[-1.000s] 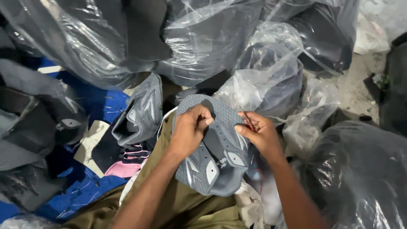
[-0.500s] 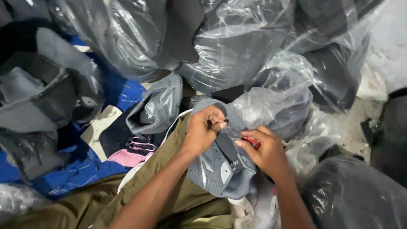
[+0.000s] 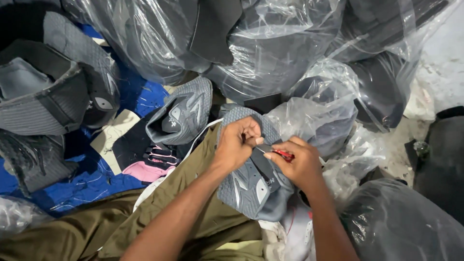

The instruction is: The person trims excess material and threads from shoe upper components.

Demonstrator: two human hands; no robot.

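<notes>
the left hand (image 3: 237, 142) is closing around the upper edge of a grey shoe upper (image 3: 251, 186), which is lying over the person's lap on olive trousers (image 3: 188, 193). the right hand (image 3: 299, 162) is closing on a small red-handled tool (image 3: 284, 154) and is pressing its tip against the dark strip running down the middle of the shoe upper; what kind of tool it is cannot be told. both hands are meeting just above the centre of the piece. a second grey shoe upper (image 3: 181, 113) is lying to the left, near the knee, beside a pink and black piece (image 3: 152, 166). clear plastic bags (image 3: 270, 48) holding dark parts are surrounding the person. a blue sheet (image 3: 87, 183) is covering the floor at left.
</notes>
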